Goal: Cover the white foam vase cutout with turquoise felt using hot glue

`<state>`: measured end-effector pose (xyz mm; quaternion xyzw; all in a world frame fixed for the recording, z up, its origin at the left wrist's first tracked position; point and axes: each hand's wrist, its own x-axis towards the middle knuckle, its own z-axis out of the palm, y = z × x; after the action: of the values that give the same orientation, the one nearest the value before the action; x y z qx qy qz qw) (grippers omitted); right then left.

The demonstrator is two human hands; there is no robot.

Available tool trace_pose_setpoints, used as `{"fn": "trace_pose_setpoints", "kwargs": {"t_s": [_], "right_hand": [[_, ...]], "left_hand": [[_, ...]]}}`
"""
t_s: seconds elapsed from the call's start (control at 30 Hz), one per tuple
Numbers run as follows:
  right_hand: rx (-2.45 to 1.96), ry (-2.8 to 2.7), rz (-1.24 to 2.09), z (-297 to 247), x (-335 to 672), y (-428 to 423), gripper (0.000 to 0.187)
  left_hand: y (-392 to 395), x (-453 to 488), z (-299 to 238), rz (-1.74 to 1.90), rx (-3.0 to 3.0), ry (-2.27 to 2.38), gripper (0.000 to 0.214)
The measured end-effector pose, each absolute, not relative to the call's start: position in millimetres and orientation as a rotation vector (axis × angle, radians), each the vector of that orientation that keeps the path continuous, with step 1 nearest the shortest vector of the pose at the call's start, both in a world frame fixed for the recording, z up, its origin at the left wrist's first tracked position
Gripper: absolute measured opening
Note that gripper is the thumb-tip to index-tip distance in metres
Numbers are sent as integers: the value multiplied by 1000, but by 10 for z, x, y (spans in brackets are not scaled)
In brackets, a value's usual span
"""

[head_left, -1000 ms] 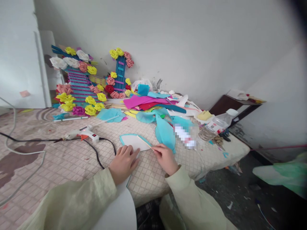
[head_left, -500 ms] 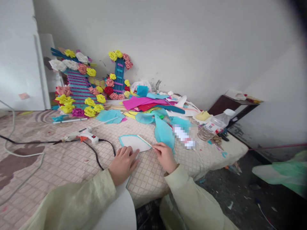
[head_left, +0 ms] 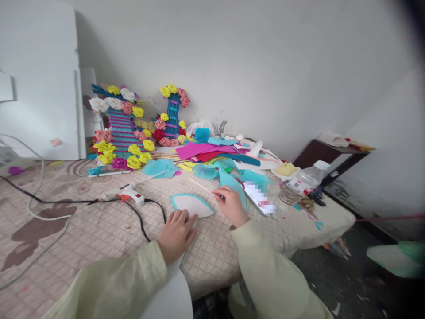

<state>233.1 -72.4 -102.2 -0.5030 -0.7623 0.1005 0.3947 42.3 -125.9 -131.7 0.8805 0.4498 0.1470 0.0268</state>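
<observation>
My left hand (head_left: 177,232) lies flat, fingers out, on a white cut-out (head_left: 192,206) whose leaf-shaped end has a turquoise edging. The cut-out seems to run on under my hand and forearm toward the table's front edge, where a wide white part shows. My right hand (head_left: 231,204) is closed in a pinch on a thin pale stick (head_left: 201,185), just right of the leaf-shaped tip. The stick points up and left, apart from the edging. Turquoise crepe paper (head_left: 232,179) lies just beyond my right hand.
A white glue gun (head_left: 128,193) with a black cable lies to the left. At the right are a phone (head_left: 258,197) and a plastic bottle (head_left: 303,182). Coloured paper (head_left: 212,150) is piled at the back, beside flower-covered decorations (head_left: 121,128) against the wall.
My right hand has drawn the stick off the cut-out's turquoise edge, up and to the right. The left hand stays on the cut-out. The whole view has shifted slightly.
</observation>
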Motion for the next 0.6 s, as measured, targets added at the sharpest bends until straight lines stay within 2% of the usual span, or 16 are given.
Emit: {"fn": "trace_pose_setpoints", "kwargs": {"t_s": [0.23,0.37,0.6], "right_hand": [[-1256,-1951,137,-961,1857,-72,24],[-1196,-1858,162,-993,1876,-397,25],[-1106,-1879,448,-1385,1965,-1163,25]], "left_hand": [[-1284,421,-1298,444,2722,1427,35],[-1297,422,-1272,438,2742,1434,34],[-1364,412,-951,350,2583,1532,35]]}}
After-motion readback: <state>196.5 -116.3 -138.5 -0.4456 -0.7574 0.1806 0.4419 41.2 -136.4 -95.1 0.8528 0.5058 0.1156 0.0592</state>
